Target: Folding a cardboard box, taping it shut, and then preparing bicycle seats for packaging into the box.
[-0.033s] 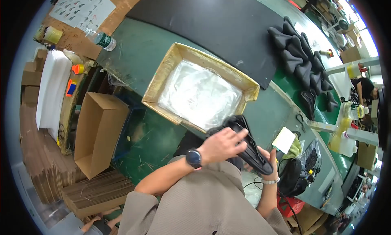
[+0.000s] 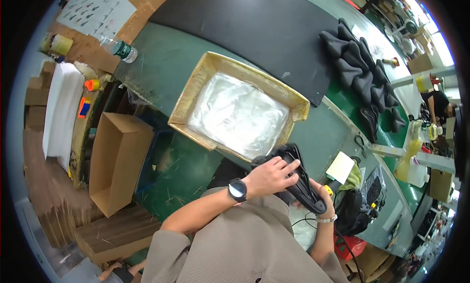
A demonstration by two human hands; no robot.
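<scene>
A black bicycle saddle (image 2: 304, 187) is held tilted in front of my body, just off the near right corner of the yellowish box (image 2: 190, 99). My left hand (image 2: 270, 177), with a dark watch on the wrist, lies across its wide end, fingers bent over the black surface. My right hand (image 2: 325, 200) grips the narrow end from the right, the thumb along its side; some of those fingers are hidden beneath. The box holds crumpled clear plastic film (image 2: 240, 114) and stands on the green worktable (image 2: 164, 77).
Several black saddles (image 2: 357, 67) lie in a cluster at the right, beside a black sheet (image 2: 235, 23). A water bottle (image 2: 122, 50) lies far left. Open cardboard box (image 2: 117, 160) and stacked cardboard (image 2: 51, 199) stand left. Scissors (image 2: 361, 146) and a pale notepad (image 2: 340, 166) are right.
The saddle and my left hand sit slightly lower. My left fingers have shifted a little over the saddle; my right hand keeps its grip. The whole view has shifted slightly.
</scene>
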